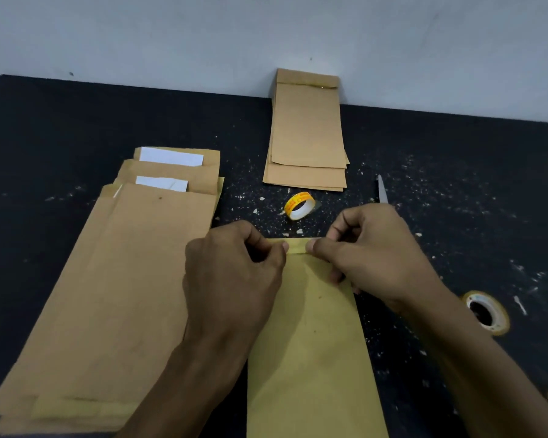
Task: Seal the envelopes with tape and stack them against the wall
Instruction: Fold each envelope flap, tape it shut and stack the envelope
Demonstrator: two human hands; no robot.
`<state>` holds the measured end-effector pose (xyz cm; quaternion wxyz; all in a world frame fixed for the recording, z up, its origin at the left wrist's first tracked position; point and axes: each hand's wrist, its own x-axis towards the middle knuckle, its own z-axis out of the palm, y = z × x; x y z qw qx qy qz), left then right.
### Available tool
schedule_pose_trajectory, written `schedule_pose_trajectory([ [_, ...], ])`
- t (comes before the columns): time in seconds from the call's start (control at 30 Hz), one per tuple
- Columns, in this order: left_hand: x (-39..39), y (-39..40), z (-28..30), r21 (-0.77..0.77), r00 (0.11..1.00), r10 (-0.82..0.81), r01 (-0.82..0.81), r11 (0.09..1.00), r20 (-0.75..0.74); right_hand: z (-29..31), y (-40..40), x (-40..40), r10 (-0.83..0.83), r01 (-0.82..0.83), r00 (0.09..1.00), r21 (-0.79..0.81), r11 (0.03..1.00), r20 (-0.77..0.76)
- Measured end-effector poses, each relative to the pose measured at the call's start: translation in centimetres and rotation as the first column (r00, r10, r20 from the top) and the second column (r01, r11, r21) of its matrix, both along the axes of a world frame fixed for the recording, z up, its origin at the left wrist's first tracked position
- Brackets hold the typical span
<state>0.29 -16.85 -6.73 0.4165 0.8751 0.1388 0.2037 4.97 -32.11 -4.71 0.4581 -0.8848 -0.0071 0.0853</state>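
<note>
Both thumbs press down on the folded top flap of a long yellowish-brown paper envelope (pixel 310 327) that lies flat on the dark speckled table (pixel 456 191), its length running toward the person. The left hand (pixel 234 267) has its fingers curled under and its thumb tip pinching the flap's left part; the right hand (pixel 377 254) mirrors it, fingers curled, thumb tip on the flap's right part, the two thumbs nearly meeting. Both forearms reach in from the near edge, wrists low over the envelope.

Just beyond the hands a small yellow roll of clear tape (pixel 299 205) stands tilted on the table, and the tip of a metal scissor blade (pixel 382 192) shows past the right hand. To the left lies a fanned pile of brown open envelopes (pixel 117 279) with white paper showing at their mouths. A stack of closed brown envelopes (pixel 307 134) lies further back, its far end leaning against the pale wall (pixel 266 33). A larger tape roll (pixel 487 311) lies flat at the right
</note>
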Motion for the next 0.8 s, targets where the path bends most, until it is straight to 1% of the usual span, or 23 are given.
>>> schedule_pose_trajectory([
  [0.13, 0.0, -0.1, -0.3, 0.039, 1.0, -0.006, 0.006, 0.999, 0.017, -0.5, 0.0, 0.1, -0.019, 0.02, 0.999, -0.034, 0.999, 0.038],
  [0.3, 0.0, -0.1, -0.4, 0.071, 1.0, -0.027, 0.027, 0.997, 0.005, -0.7, 0.1, 0.0, 0.008, 0.004, 0.995, -0.122, 0.993, 0.098],
  [0.5, -0.1, -0.4, -0.8, 0.144, 0.998, -0.05, 0.045, 0.989, 0.028, -1.5, 0.4, -0.3, 0.032, -0.006, 0.989, -0.177, 0.984, 0.144],
  [0.67, 0.0, -0.1, -0.5, 0.217, 0.998, -0.049, 0.056, 0.975, -0.037, -1.7, 0.4, -0.4, 0.042, -0.013, 0.987, -0.182, 0.983, 0.158],
  [0.8, 0.4, 0.2, -0.2, 0.205, 0.997, -0.004, 0.02, 0.979, -0.082, -1.6, 0.4, -0.4, 0.054, -0.021, 0.984, -0.188, 0.982, 0.169],
])
